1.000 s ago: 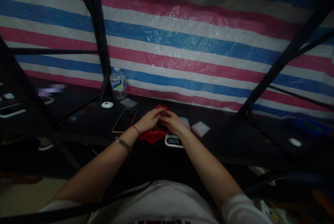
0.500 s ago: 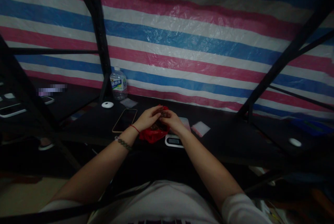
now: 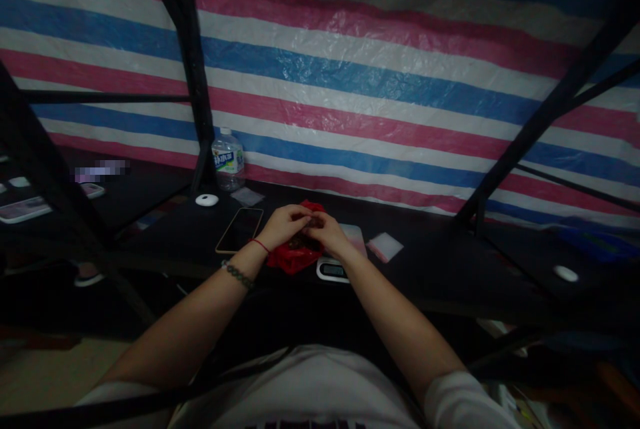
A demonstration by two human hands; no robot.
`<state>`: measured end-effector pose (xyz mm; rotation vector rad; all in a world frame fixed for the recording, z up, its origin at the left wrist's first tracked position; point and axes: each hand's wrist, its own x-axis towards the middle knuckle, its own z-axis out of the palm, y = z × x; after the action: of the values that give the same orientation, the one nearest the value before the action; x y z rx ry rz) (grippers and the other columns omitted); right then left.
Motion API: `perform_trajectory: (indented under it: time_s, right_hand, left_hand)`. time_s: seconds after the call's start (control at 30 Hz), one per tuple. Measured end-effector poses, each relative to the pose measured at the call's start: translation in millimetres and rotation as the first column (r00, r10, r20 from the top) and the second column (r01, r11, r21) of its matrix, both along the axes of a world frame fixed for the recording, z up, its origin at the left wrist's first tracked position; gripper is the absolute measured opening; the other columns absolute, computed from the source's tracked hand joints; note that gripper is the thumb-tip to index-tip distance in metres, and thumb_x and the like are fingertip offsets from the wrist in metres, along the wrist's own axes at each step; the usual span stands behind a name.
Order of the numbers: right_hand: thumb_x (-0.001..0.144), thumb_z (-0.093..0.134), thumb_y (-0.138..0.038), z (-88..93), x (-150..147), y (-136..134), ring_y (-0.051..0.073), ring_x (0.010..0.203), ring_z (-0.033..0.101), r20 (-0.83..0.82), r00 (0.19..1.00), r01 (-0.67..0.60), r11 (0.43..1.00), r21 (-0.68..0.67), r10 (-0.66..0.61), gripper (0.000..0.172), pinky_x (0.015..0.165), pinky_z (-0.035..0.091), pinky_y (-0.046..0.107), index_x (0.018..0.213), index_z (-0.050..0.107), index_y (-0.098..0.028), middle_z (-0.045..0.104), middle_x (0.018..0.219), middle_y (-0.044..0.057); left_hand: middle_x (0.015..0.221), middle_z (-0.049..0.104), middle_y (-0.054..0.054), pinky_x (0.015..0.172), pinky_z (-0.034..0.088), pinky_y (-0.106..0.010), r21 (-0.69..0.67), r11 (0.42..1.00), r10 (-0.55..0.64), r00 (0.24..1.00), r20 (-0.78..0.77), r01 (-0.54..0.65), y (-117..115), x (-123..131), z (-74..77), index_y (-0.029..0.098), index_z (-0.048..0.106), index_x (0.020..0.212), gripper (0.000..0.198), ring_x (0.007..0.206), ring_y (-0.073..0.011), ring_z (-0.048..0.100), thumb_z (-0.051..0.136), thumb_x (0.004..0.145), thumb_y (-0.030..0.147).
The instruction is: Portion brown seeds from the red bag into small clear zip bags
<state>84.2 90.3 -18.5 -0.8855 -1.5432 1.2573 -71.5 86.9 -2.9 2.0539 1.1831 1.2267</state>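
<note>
A red plastic bag (image 3: 293,260) lies open on the black table, with small brown items (image 3: 299,241) inside. Over the bag, my left hand (image 3: 283,225) comes from the left with its fingers curled inward. My right hand (image 3: 327,232) meets it from the right, fingertips almost touching those of the left. Both are closed around something too small and dark to make out. Just right of the bag sits a white scale (image 3: 334,270) with a small display, its plate partly behind my right wrist.
A phone (image 3: 240,230), a white oval object (image 3: 207,200), a clear packet (image 3: 247,197) and a plastic bottle (image 3: 229,161) stand or lie to the left. Small bags (image 3: 385,247) lie right of the scale. Black metal posts (image 3: 193,69) frame the table before a striped sheet (image 3: 350,82).
My hands have shifted slightly, and the fingertips of my right hand have moved a little left, closer to my left hand.
</note>
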Motion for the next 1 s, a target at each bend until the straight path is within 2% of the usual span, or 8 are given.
perform_trajectory:
  time_s: [0.13, 0.2, 0.43, 0.5, 0.6, 0.77, 0.9, 1.0]
  right_hand:
    - [0.058, 0.072, -0.020, 0.6, 0.2, 0.2, 0.017, 0.079, 0.063, 0.027, 0.999, 0.048, 0.999, 0.000, -0.048, 0.040, 0.076, 0.050, 0.031, 0.096, 0.059, -0.017, 0.066, 0.086, 0.002]
    - [0.059, 0.072, -0.019, 0.1, 1.1, 1.2, 0.017, 0.082, 0.063, 0.034, 0.995, 0.091, 0.996, 0.015, -0.091, 0.040, 0.080, 0.049, 0.031, 0.096, 0.060, -0.017, 0.067, 0.090, 0.003]
    - [0.060, 0.073, -0.019, -3.9, 10.5, 6.2, 0.017, 0.087, 0.064, 0.105, 0.987, 0.112, 0.991, 0.075, -0.119, 0.038, 0.084, 0.049, 0.033, 0.096, 0.060, -0.018, 0.067, 0.096, 0.004]
    - [0.062, 0.073, -0.021, -4.0, 17.2, 8.0, 0.017, 0.086, 0.064, 0.163, 0.975, 0.134, 0.985, 0.109, -0.150, 0.038, 0.083, 0.049, 0.032, 0.097, 0.060, -0.017, 0.068, 0.096, 0.004]
    - [0.064, 0.073, -0.023, -3.6, 32.6, 12.8, 0.016, 0.086, 0.063, 0.267, 0.931, 0.194, 0.957, 0.218, -0.249, 0.036, 0.083, 0.049, 0.031, 0.098, 0.063, -0.018, 0.068, 0.097, 0.004]
    - [0.067, 0.072, -0.025, -6.4, 66.6, 20.5, 0.016, 0.088, 0.065, 0.378, 0.854, 0.252, 0.920, 0.301, -0.358, 0.037, 0.084, 0.049, 0.031, 0.101, 0.063, -0.018, 0.070, 0.096, 0.004]
    - [0.069, 0.071, -0.031, -8.7, 89.8, 15.7, 0.019, 0.093, 0.065, 0.493, 0.740, 0.315, 0.883, 0.349, -0.458, 0.036, 0.087, 0.047, 0.032, 0.102, 0.064, -0.018, 0.070, 0.100, 0.007]
    - [0.070, 0.070, -0.030, -13.3, 101.4, 10.9, 0.021, 0.094, 0.065, 0.577, 0.646, 0.305, 0.862, 0.406, -0.500, 0.031, 0.087, 0.047, 0.033, 0.098, 0.067, -0.017, 0.071, 0.099, 0.007]
  left_hand:
    - [0.092, 0.073, -0.007, 0.079, 0.053, -0.031, -0.041, 0.999, 0.004, 0.998, 0.059, -0.002, 0.6, 0.5, 1.9, 0.015, 0.071, 0.090, 0.030, 0.084, -0.0200, 0.067, 0.059, 0.078, 0.039]
    - [0.092, 0.073, -0.008, 0.078, 0.052, -0.031, -0.039, 0.999, 0.039, 0.996, 0.081, -0.036, 2.2, -0.6, 2.3, 0.015, 0.071, 0.088, 0.033, 0.083, -0.0201, 0.066, 0.056, 0.079, 0.043]
    - [0.093, 0.073, -0.007, 0.079, 0.050, -0.030, -0.044, 0.981, 0.192, 0.981, 0.037, -0.191, 10.1, -10.8, 1.4, 0.016, 0.072, 0.092, 0.040, 0.087, -0.0211, 0.066, 0.047, 0.083, 0.045]
    - [0.094, 0.073, -0.007, 0.078, 0.050, -0.029, -0.060, 0.977, 0.205, 0.978, -0.034, -0.207, 9.6, -13.7, 2.5, 0.016, 0.072, 0.092, 0.042, 0.087, -0.0214, 0.066, 0.044, 0.084, 0.046]
    - [0.094, 0.074, -0.007, 0.076, 0.050, -0.029, -0.097, 0.980, 0.151, 0.963, -0.225, -0.176, 6.0, -16.1, 4.5, 0.016, 0.073, 0.091, 0.043, 0.087, -0.0221, 0.066, 0.044, 0.084, 0.047]
    - [0.099, 0.073, -0.005, 0.081, 0.047, -0.026, -0.074, 0.997, -0.018, 0.870, -0.493, -0.021, 0.2, -13.0, 4.8, 0.020, 0.074, 0.093, 0.032, 0.090, -0.0200, 0.066, 0.050, 0.083, 0.039]
    - [0.102, 0.072, -0.005, 0.084, 0.046, -0.025, -0.028, 0.997, -0.077, 0.782, -0.618, 0.076, -2.2, -7.6, 5.1, 0.022, 0.074, 0.095, 0.028, 0.092, -0.0187, 0.065, 0.052, 0.083, 0.035]
    - [0.104, 0.071, -0.006, 0.086, 0.045, -0.026, -0.022, 0.997, -0.071, 0.741, -0.667, 0.076, -3.3, -6.1, 4.2, 0.022, 0.072, 0.099, 0.028, 0.095, -0.0193, 0.064, 0.053, 0.082, 0.034]
